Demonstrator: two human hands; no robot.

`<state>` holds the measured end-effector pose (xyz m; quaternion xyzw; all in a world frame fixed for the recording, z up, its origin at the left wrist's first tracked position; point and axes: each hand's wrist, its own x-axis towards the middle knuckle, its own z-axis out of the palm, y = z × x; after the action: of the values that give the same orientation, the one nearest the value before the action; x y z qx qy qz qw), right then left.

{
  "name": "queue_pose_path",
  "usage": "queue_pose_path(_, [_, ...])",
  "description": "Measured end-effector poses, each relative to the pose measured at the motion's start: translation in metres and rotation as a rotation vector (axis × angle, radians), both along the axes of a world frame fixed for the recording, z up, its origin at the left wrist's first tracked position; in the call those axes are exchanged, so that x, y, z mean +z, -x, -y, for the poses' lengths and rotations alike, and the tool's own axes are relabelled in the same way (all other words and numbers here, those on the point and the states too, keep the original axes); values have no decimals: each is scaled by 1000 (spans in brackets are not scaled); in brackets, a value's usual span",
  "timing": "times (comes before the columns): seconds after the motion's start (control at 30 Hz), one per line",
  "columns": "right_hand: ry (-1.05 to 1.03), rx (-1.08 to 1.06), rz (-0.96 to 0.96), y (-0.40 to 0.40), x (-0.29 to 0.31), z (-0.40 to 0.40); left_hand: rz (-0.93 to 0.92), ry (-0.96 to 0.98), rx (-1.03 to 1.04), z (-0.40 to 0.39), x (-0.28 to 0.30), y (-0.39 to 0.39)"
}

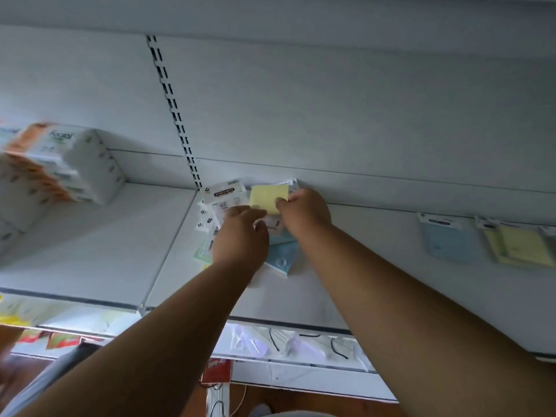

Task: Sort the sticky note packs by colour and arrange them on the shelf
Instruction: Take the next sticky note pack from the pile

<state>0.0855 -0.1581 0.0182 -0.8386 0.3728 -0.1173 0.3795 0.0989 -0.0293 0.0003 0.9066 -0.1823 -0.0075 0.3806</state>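
A yellow sticky note pack (268, 198) is being pinched at its right edge by the fingers of the right hand (304, 210), above a jumbled pile of sticky note packs (224, 197) at the back of the white shelf (361, 266). The left hand (240, 239) is being held over the pile, fingers curled down; what they are gripping cannot be told. A blue pack (449, 240) and yellow packs (520, 246) are lying well apart to the right. Tissue packs (60, 164) are stacked at far left.
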Motion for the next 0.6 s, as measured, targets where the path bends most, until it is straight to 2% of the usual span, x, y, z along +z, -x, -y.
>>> queue_pose_path(0.13, [-257,-235,282,23,4,17,-217,260,19,12,2,6])
queue_pose_path(0.2, [-463,-235,432,44,9,28,-282,351,32,25,4,16])
queue_pose_path(0.27, [-599,-167,491,73,13,44,-329,381,-3,44,4,28])
queue_pose_path(0.33, [-538,-136,452,106,17,64,-376,377,-91,67,4,48])
queue_pose_path(0.47, [-256,-236,264,172,21,121,-388,305,-253,119,9,96])
queue_pose_path(0.6, [-130,-308,142,231,14,192,-327,110,-362,190,7,139])
